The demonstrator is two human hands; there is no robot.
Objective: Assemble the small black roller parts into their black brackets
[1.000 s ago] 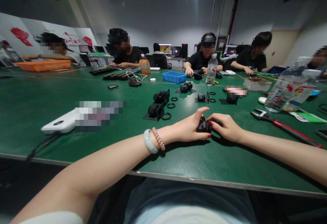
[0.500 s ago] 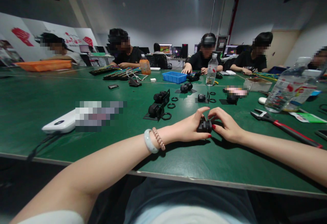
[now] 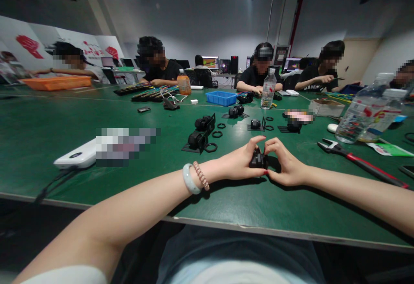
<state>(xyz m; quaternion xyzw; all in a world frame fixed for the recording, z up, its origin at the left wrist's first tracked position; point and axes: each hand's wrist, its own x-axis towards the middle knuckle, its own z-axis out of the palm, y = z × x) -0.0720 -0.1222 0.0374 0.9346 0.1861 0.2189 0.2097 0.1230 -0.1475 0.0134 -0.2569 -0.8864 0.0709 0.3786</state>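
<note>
My left hand (image 3: 241, 161), wearing a pale bangle and a beaded bracelet, is closed around a small black cylindrical fitting (image 3: 258, 159) just above the table. The fingers and thumb of my right hand (image 3: 286, 163) curl round the fitting's right end; fine detail at that end is hidden. Beyond my hands lie similar black fittings on flat, slotted brackets, such as one fitting (image 3: 198, 139) to the left and another fitting (image 3: 255, 124) straight ahead. Loose black ring nuts, among them a near ring nut (image 3: 211, 147), lie beside them.
Adjustable pliers (image 3: 359, 161) with red and black handles lie to the right, near large clear bottles (image 3: 362, 111). A white power bank (image 3: 76, 156) with a cable sits left. Farther back are a blue tray (image 3: 221, 98), an orange tray (image 3: 58, 83) and several seated people.
My right fingers have shifted slightly and curled closer round the fitting's right end. My left hand keeps its place. Across the table, one person's hands have come up from the tabletop.
</note>
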